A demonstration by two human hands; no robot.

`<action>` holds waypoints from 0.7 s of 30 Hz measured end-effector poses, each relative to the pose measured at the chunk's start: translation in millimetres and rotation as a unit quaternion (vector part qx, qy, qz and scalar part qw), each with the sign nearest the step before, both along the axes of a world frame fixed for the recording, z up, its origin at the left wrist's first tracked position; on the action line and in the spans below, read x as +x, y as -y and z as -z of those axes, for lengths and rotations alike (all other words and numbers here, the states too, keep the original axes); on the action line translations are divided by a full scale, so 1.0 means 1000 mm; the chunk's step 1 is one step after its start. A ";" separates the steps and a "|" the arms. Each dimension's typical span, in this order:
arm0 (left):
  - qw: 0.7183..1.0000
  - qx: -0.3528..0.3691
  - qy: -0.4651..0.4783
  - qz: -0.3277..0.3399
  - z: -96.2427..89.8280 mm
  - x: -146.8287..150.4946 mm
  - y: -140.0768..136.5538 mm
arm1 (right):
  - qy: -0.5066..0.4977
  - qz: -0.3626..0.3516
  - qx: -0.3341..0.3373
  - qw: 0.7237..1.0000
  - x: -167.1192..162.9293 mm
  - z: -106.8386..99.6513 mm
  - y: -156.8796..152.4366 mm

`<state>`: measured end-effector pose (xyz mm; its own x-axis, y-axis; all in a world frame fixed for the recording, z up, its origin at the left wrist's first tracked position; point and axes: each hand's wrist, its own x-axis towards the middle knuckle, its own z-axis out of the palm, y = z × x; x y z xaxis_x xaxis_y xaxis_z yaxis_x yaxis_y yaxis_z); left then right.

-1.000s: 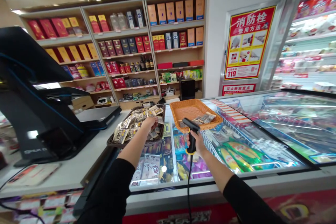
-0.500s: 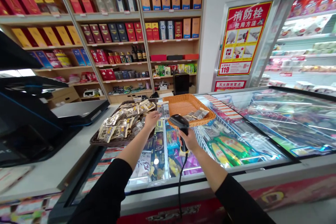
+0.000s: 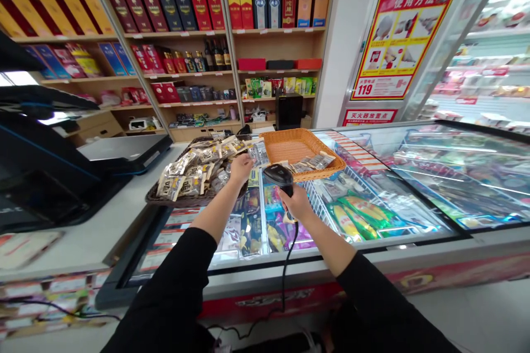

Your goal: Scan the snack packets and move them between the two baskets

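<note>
My left hand [image 3: 241, 169] pinches a small clear-and-silver snack packet [image 3: 259, 153] by its near side, over the freezer glass between two baskets. Closed round the handle of a black barcode scanner [image 3: 278, 175] is my right hand [image 3: 296, 202]; the scanner's head points towards the packet without touching it. To the left, a dark brown woven basket [image 3: 154, 194] is heaped with similar snack packets [image 3: 192, 179]. An orange woven basket [image 3: 285, 146] on the right has several packets [image 3: 318, 161] lying at its near right end.
Both baskets rest on a glass-topped chest freezer [image 3: 232, 270] full of frozen goods. The scanner's black cable [image 3: 285, 273] hangs over its front edge. A weighing scale [image 3: 124, 153] stands on the left counter. Shelves [image 3: 178, 77] of boxes and bottles line the back wall.
My view has tilted down, so the scene sits higher. The scanner has shifted slightly left, closer to the packet. My left hand still holds the packet in about the same place.
</note>
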<state>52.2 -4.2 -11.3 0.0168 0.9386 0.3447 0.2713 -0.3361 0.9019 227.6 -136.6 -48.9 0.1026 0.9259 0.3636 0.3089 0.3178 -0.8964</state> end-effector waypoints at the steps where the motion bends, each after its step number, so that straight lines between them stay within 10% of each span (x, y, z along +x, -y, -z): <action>1: 1.000 0.003 0.000 0.001 0.000 0.000 0.000 | 0.007 0.003 0.001 1.000 0.000 0.000 0.000; 15: 1.000 0.001 -0.024 -0.003 0.004 -0.002 -0.004 | -0.123 -0.049 -0.027 0.991 -0.002 0.001 -0.001; 21: 0.997 0.023 -0.067 -0.008 -0.005 -0.003 -0.004 | -0.433 -0.012 0.020 0.901 0.034 -0.006 -0.015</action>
<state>48.7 -0.1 -6.4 0.0504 0.9225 0.3827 0.3935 -0.3705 0.8414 261.9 -121.3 -42.6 0.3447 0.9193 0.1901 -0.5087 0.3531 -0.7852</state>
